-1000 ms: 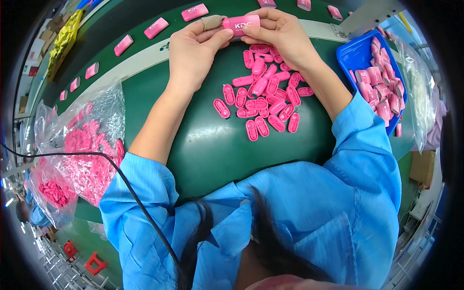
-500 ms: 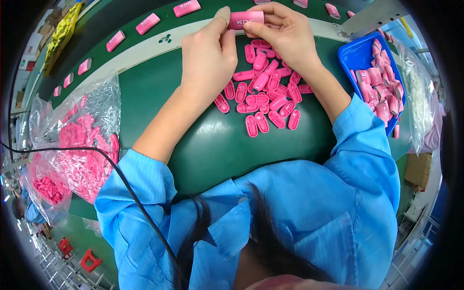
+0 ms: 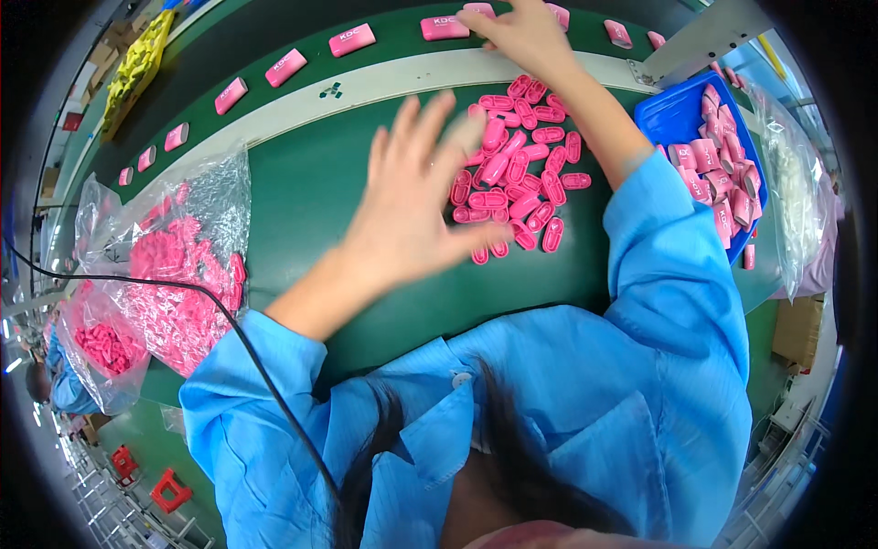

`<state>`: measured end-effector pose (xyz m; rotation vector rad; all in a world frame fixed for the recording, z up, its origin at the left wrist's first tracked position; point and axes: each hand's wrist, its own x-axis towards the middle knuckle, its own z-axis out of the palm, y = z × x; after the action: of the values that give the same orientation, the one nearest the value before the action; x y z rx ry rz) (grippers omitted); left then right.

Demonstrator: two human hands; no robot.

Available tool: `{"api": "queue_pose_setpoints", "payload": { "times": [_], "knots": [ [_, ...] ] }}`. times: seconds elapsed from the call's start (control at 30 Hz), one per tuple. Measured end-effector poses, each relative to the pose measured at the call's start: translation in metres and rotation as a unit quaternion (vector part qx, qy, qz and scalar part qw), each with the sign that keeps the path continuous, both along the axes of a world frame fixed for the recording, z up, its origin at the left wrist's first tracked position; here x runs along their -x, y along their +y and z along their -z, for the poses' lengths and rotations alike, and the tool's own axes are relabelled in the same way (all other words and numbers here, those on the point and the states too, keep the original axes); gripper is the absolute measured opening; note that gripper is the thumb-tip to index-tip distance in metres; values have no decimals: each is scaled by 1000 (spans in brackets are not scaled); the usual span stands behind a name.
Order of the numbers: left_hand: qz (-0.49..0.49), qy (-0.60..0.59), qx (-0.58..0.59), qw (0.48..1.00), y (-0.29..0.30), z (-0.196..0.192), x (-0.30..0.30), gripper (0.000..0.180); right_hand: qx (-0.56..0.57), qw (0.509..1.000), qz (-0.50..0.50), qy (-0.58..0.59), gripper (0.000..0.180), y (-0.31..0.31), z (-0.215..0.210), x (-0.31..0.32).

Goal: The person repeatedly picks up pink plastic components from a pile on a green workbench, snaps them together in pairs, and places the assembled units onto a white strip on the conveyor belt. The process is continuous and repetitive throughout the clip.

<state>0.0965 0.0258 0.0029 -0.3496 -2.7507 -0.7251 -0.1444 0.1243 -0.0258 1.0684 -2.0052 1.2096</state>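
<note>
Bags: clear plastic bags of pink parts lie at the far left of the green table; a black cable crosses them.
Belt: a dark belt runs along the far edge, beyond a pale strip; pink blocks sit on it in a spaced row.
Left hand: the left hand hovers over the table, palm down, fingers spread wide, holding nothing. It is motion-blurred. Its fingertips lie just beside the left edge of the pile.
Pile: a heap of small pink oval pieces lies on the table, between the two forearms, near the pale strip.
Right hand: the right hand reaches over the pile to the belt. Its fingers rest at a pink block at the top edge; whether they pinch it cannot be told, as the frame cuts them off.
Tray: a blue tray with pink blocks stands at the right, just beyond the right sleeve.
Far right: another clear bag lies beside the tray.
</note>
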Motion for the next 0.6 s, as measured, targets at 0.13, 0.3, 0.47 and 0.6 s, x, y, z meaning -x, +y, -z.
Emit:
{"api": "queue_pose_setpoints", "payload": {
  "times": [0.13,0.3,0.47,0.6],
  "knots": [
    [11,-74,88,993,18,8,-32,96,-180,966,-187,-16,75,81,-28,-66],
    [23,-43,116,992,6,17,-9,90,-336,924,-185,-3,97,118,-17,-113],
    [82,7,127,988,-26,20,37,83,-285,949,-134,-18,91,99,-6,-117],
    [109,-16,-27,994,-47,12,53,79,-219,968,-114,-43,75,81,-17,-97]
  ]
}}
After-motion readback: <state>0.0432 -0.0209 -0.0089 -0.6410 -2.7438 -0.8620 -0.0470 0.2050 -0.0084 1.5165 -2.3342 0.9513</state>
